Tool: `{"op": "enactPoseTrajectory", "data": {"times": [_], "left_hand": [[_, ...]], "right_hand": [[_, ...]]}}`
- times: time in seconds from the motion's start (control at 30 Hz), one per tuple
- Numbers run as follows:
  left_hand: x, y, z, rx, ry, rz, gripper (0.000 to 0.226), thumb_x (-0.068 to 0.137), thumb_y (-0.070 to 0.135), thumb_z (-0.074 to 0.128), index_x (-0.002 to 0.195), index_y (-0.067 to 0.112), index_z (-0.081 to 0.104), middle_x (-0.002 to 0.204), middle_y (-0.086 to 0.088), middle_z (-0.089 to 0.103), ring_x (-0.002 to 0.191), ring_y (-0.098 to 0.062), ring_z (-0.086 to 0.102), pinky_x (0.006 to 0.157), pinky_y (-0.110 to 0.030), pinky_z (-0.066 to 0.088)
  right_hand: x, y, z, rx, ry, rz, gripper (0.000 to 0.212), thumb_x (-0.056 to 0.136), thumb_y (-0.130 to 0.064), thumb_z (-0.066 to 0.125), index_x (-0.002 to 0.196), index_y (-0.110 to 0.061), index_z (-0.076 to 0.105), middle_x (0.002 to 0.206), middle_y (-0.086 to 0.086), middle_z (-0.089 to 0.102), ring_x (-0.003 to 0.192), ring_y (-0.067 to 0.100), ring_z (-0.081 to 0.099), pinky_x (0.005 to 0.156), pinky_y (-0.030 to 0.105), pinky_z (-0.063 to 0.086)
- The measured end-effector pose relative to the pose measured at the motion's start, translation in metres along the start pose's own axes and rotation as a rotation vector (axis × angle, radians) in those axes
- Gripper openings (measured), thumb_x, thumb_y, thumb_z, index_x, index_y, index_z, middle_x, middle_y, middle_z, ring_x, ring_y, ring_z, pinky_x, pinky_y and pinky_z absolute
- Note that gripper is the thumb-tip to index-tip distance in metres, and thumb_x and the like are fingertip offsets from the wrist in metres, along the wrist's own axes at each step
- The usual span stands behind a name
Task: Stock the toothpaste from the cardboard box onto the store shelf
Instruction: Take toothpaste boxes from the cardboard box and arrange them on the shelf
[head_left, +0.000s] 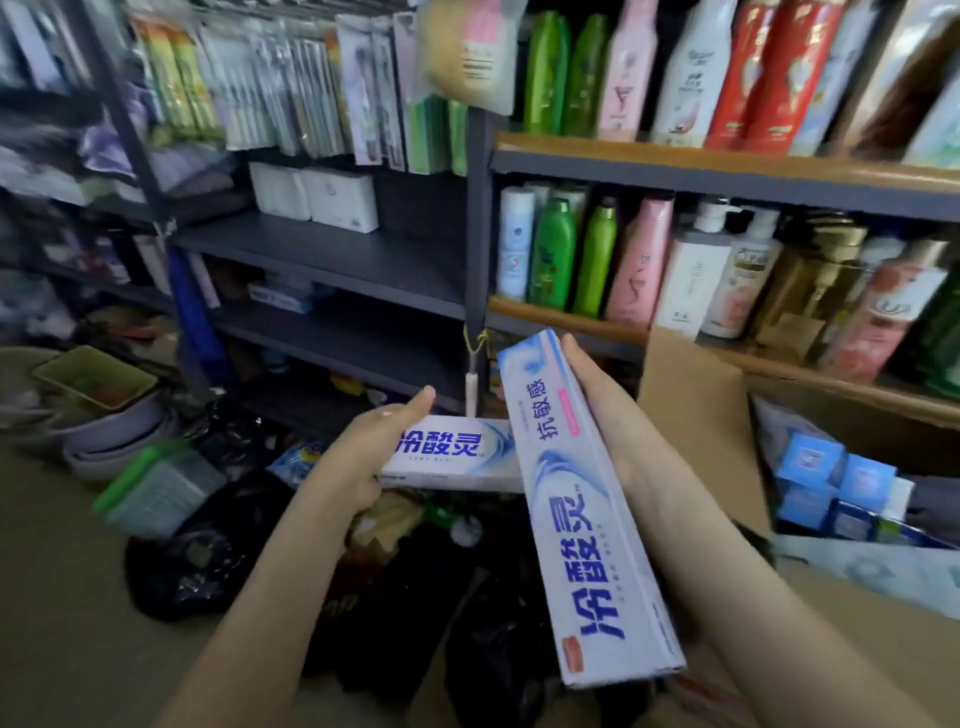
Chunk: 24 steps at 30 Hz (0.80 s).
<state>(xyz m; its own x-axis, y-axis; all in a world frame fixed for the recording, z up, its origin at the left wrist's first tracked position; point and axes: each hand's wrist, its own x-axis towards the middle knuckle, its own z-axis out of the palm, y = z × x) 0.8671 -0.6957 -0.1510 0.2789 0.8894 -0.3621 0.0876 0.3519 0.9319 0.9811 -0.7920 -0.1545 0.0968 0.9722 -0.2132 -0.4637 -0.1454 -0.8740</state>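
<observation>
My right hand (605, 415) holds a long white-and-blue toothpaste carton (582, 519) that runs lengthwise from near me up toward the shelves. My left hand (369, 447) grips the left end of a second toothpaste carton (457, 454), which lies crosswise behind the first. An open cardboard box (696, 410) stands at the right with several blue and white cartons (831, 478) inside. Ahead is a dark grey store shelf (332, 254), its middle board mostly bare.
White boxes (317, 195) sit at the back of the grey shelf. Shampoo bottles (623, 260) fill the wooden shelves at right. Hanging packets (291, 88) crowd the top. Black bags (208, 561), bowls (104, 415) and a green-lidded tub (156, 488) clutter the floor.
</observation>
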Motion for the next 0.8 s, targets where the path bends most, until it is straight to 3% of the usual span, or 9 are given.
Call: {"op": "enactPoseTrajectory", "data": {"times": [0.03, 0.07, 0.2, 0.27, 0.33, 0.4, 0.5, 0.6, 0.8], "left_hand": [[0.001, -0.005, -0.022, 0.012, 0.011, -0.017, 0.049, 0.081, 0.054, 0.067, 0.099, 0.008, 0.066, 0.082, -0.011, 0.07, 0.073, -0.025, 0.063, 0.075, -0.038, 0.049], [0.0, -0.009, -0.036, 0.031, 0.007, -0.029, 0.049, 0.081, 0.055, 0.067, 0.096, 0.008, 0.066, 0.082, -0.013, 0.069, 0.071, -0.024, 0.062, 0.071, -0.036, 0.047], [0.006, -0.026, -0.133, 0.061, 0.11, -0.085, 0.053, 0.054, 0.067, 0.077, 0.072, 0.018, 0.07, 0.092, -0.025, 0.07, 0.081, -0.034, 0.066, 0.081, -0.046, 0.052], [0.01, -0.029, -0.176, -0.007, 0.148, -0.122, 0.044, 0.071, 0.057, 0.075, 0.079, 0.015, 0.069, 0.082, -0.019, 0.073, 0.073, -0.03, 0.07, 0.076, -0.045, 0.057], [0.015, -0.033, -0.212, -0.091, 0.171, -0.169, 0.038, 0.083, 0.049, 0.068, 0.089, 0.011, 0.069, 0.074, -0.011, 0.073, 0.058, -0.021, 0.068, 0.057, -0.03, 0.054], [0.015, -0.034, -0.241, -0.135, 0.187, -0.188, 0.061, 0.069, 0.061, 0.073, 0.1, 0.008, 0.072, 0.082, -0.012, 0.074, 0.065, -0.022, 0.07, 0.06, -0.028, 0.054], [0.021, -0.035, -0.278, -0.224, 0.242, -0.204, 0.087, 0.045, 0.072, 0.075, 0.107, 0.011, 0.074, 0.103, -0.014, 0.073, 0.09, -0.03, 0.069, 0.073, -0.038, 0.055], [0.032, -0.035, -0.311, -0.323, 0.318, -0.247, 0.064, 0.066, 0.068, 0.063, 0.096, 0.013, 0.077, 0.094, -0.011, 0.074, 0.07, -0.023, 0.069, 0.051, -0.029, 0.053], [0.08, -0.042, -0.383, -0.369, 0.434, -0.249, 0.048, 0.09, 0.049, 0.058, 0.111, 0.008, 0.071, 0.103, -0.013, 0.073, 0.08, -0.027, 0.07, 0.072, -0.039, 0.057]], "right_hand": [[0.001, -0.048, 0.004, 0.02, -0.101, 0.149, 0.052, 0.085, -0.063, 0.055, 0.104, -0.016, 0.068, 0.088, 0.009, 0.069, 0.07, 0.02, 0.066, 0.064, 0.028, 0.057], [0.017, -0.062, -0.008, 0.199, -0.06, 0.035, 0.054, 0.086, -0.063, 0.053, 0.108, -0.016, 0.067, 0.089, 0.008, 0.07, 0.071, 0.02, 0.067, 0.064, 0.029, 0.057], [0.078, -0.027, 0.067, 0.206, 0.13, 0.047, 0.054, 0.093, -0.062, 0.037, 0.105, -0.016, 0.064, 0.076, 0.006, 0.074, 0.064, 0.019, 0.071, 0.052, 0.028, 0.056], [0.103, -0.006, 0.105, 0.284, 0.172, 0.027, 0.055, 0.094, -0.062, 0.035, 0.111, -0.018, 0.063, 0.089, 0.005, 0.073, 0.076, 0.019, 0.07, 0.063, 0.031, 0.056], [0.128, 0.01, 0.134, 0.37, 0.193, 0.009, 0.043, 0.097, -0.057, 0.033, 0.099, -0.025, 0.061, 0.079, -0.003, 0.073, 0.069, 0.011, 0.069, 0.061, 0.028, 0.053], [0.146, 0.028, 0.16, 0.438, 0.236, -0.025, 0.042, 0.099, -0.057, 0.03, 0.093, -0.026, 0.058, 0.072, -0.008, 0.071, 0.064, 0.009, 0.068, 0.054, 0.024, 0.052], [0.181, 0.053, 0.196, 0.504, 0.239, -0.025, 0.057, 0.095, -0.065, 0.023, 0.113, -0.026, 0.06, 0.104, -0.003, 0.067, 0.092, 0.015, 0.064, 0.075, 0.031, 0.052], [0.22, 0.077, 0.224, 0.494, 0.234, -0.051, 0.058, 0.095, -0.064, 0.026, 0.13, -0.026, 0.053, 0.121, -0.002, 0.061, 0.104, 0.016, 0.06, 0.098, 0.037, 0.046], [0.301, 0.115, 0.264, 0.423, 0.01, -0.02, 0.042, 0.102, -0.045, 0.032, 0.129, -0.015, 0.043, 0.13, 0.009, 0.057, 0.115, 0.024, 0.058, 0.097, 0.046, 0.047]]}}
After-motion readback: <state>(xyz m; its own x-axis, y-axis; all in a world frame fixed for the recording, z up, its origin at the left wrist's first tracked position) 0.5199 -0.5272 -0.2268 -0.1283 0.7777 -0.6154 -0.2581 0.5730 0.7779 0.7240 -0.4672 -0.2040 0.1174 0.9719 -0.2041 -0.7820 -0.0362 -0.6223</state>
